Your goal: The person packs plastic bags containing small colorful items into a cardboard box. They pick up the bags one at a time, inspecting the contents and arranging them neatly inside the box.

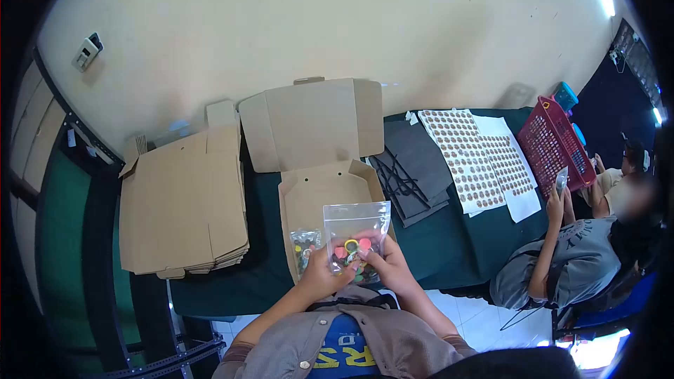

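zip bag [357, 219]: clear, colourful bits [364, 243] inside, held over the open box [323, 189]
left hand [328, 274]: fingers gripping its lower left
right hand [390, 267]: same deal, lower right
open box: smaller bag [305, 244] sitting inside

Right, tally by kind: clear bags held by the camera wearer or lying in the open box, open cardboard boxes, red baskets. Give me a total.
Clear bags: 2 (held bag, boxed bag)
Open cardboard box: 1
Red basket: 1
Total: 4
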`<state>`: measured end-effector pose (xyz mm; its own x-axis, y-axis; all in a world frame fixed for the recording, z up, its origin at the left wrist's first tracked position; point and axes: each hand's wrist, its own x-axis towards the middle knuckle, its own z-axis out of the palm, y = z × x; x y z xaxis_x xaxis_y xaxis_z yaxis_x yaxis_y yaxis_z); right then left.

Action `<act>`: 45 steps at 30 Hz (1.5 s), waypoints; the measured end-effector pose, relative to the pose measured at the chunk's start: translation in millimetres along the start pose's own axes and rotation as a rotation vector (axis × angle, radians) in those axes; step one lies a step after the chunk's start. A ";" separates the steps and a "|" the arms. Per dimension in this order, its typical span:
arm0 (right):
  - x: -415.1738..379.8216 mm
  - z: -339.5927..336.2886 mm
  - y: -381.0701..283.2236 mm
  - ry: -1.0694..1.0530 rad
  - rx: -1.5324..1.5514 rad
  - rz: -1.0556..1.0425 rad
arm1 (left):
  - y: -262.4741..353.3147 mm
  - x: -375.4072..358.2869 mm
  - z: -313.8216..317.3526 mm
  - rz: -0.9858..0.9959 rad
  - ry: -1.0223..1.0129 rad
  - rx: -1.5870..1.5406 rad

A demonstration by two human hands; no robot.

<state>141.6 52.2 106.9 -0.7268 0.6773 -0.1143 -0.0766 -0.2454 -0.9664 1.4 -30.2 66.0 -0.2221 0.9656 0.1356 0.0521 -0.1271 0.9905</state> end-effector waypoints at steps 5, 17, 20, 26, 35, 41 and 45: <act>-2.3 1.1 0.2 -0.018 -0.081 -0.113 | 0.4 3.4 0.4 0.119 -0.006 0.069; 1.1 -2.5 8.1 0.042 0.012 -0.062 | -4.6 -0.4 1.9 0.001 0.008 0.063; -3.2 5.0 -4.8 0.001 -0.038 -0.040 | 2.1 -1.1 2.9 -0.118 0.087 -0.102; 1.6 4.9 4.5 0.153 -0.007 -0.064 | -1.3 2.6 2.2 0.059 -0.015 0.048; -2.1 5.5 -1.1 0.020 -0.057 -0.027 | 10.9 4.6 3.6 0.074 0.016 0.040; -2.5 -2.4 13.3 0.037 0.022 -0.023 | 15.5 4.6 -0.8 0.065 -0.046 0.101; -5.9 -2.7 5.9 -0.094 -0.107 0.041 | -7.1 -0.7 -4.8 -0.275 -0.062 -0.108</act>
<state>147.2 48.7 101.2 -0.7892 0.5987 -0.1370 0.0242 -0.1925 -0.9810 -3.5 -31.1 59.0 -0.1535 0.9788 -0.1359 -0.1067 0.1203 0.9870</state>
